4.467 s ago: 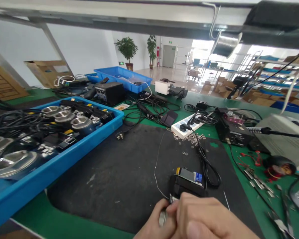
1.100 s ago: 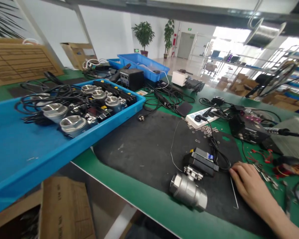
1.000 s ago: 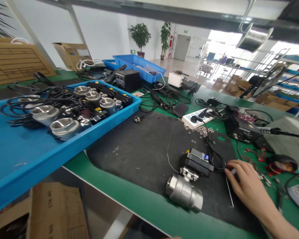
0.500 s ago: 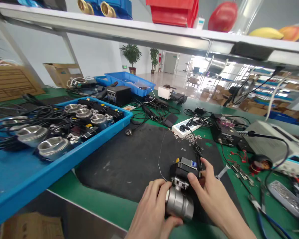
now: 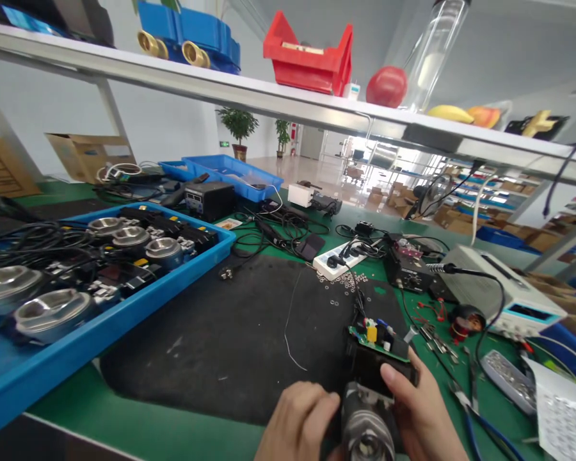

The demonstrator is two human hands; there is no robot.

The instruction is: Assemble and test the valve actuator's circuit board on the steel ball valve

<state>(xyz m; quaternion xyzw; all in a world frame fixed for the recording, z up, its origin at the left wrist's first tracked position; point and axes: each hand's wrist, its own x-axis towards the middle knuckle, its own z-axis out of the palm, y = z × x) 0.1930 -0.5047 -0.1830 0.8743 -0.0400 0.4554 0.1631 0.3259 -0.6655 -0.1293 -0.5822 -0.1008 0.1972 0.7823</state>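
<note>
While the left hand (image 5: 297, 426) curls its fingers round the steel valve (image 5: 368, 438) and the right hand (image 5: 425, 419) presses its thumb on the black actuator (image 5: 369, 371), the valve, just now resting on the black mat (image 5: 211, 333), tilts bore-first toward the camera at lower centre; blue tray (image 5: 139, 301) left, shelf (image 5: 211, 86) above.

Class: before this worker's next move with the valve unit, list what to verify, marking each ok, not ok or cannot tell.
1. Left hand grips the steel valve: ok.
2. Right hand holds the black actuator, thumb on its front: ok.
3. Circuit board on the actuator covered: not ok, it lies exposed.
4. Black mat free of loose bits: not ok, a thin wire and washers lie on it.
5. Actuator's cable unplugged: cannot tell.
</note>
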